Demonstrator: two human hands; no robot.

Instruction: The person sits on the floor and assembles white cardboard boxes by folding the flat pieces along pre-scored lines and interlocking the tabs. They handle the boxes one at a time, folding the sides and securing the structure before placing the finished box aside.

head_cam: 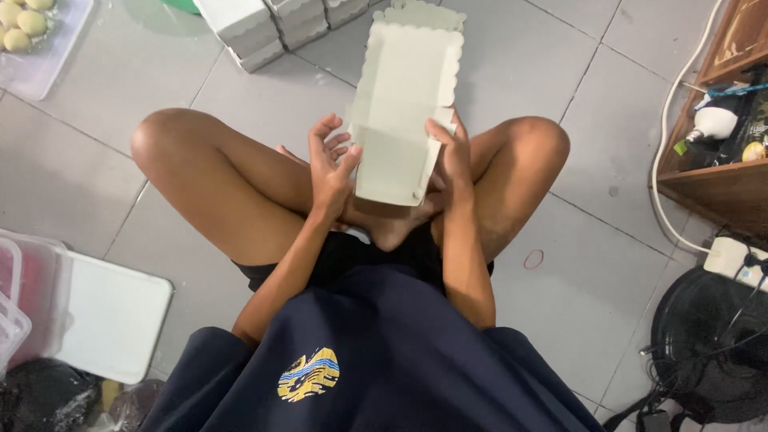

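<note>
The left hand (332, 164) is cupping the near left edge of a pale cardboard box blank (404, 104), its fingers curled and loosely spread, the thumb pressing on the card's face. The right hand (452, 156) is gripping the near right edge, fingers wrapping behind the card, so how tightly they are closing cannot be told. The blank is lying between both hands, above the crossed legs (232, 184), its long axis running straight away from the person's body; its far end is reaching well beyond the fingertips. Both hands are sitting at the near end, about equally close.

The card is looking thin, matte and stiff, with scalloped side flaps folding upward and a scalloped far flap. Beyond the blank's far end, finished white boxes (272, 24) are sitting on the grey tiled floor (120, 88). Left of the blank, well apart, a clear tray of yellowish round pieces (24, 20) is resting. Right of it, a wooden shelf (720, 184) is standing; a red rubber band (534, 258) is lying on the tiles.
</note>
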